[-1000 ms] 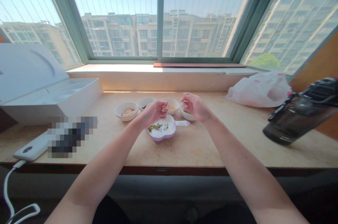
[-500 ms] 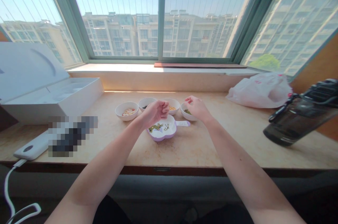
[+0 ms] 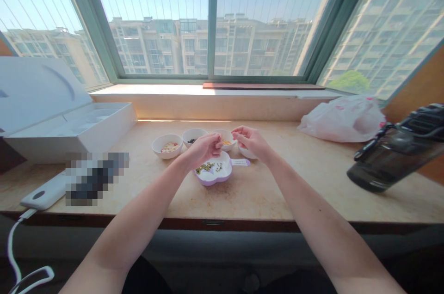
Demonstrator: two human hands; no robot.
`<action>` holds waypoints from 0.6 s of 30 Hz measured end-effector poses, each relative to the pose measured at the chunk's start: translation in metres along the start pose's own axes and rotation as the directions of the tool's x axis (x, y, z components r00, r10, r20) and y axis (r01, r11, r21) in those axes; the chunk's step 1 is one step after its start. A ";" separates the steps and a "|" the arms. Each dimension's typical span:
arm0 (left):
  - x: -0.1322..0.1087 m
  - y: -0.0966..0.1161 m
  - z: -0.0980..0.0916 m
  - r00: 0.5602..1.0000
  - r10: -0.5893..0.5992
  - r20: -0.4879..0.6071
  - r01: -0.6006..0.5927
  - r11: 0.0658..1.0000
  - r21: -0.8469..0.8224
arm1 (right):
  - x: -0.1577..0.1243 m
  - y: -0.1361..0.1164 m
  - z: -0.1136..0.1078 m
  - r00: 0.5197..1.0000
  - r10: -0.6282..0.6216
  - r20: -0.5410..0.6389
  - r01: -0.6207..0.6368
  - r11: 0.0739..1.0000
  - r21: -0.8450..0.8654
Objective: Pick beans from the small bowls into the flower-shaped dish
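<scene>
Two narrow grips, left hand [image 3: 204, 148] and right hand [image 3: 251, 142], over an unreadable dish label [image 3: 240, 162].

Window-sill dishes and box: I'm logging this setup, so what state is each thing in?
Left hand, fingers pinched above the dish.
Right hand, fingers pinched above a white bowl.
Purple-rimmed dish, green and dark seeds scattered on it.
White box, lid open.
Plastic bag, crumpled.
Dark bottle, tilted.
</scene>
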State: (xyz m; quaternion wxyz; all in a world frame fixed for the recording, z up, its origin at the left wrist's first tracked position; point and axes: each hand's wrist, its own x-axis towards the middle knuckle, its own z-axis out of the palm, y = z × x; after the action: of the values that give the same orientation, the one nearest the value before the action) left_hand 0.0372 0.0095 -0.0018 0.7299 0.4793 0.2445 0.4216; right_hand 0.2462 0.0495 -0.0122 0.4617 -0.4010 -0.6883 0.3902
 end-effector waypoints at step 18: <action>0.007 -0.018 -0.007 0.997 -0.008 -0.082 0.028 0.968 0.249 | -0.013 -0.009 0.017 0.977 0.024 0.212 -0.041 0.996 0.078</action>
State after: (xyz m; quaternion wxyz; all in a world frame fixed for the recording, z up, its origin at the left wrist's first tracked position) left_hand 0.0424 0.0152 -0.0206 0.6570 0.5477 0.3292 0.3999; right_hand 0.2316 0.0319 -0.0129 0.3959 -0.3494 -0.7100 0.4659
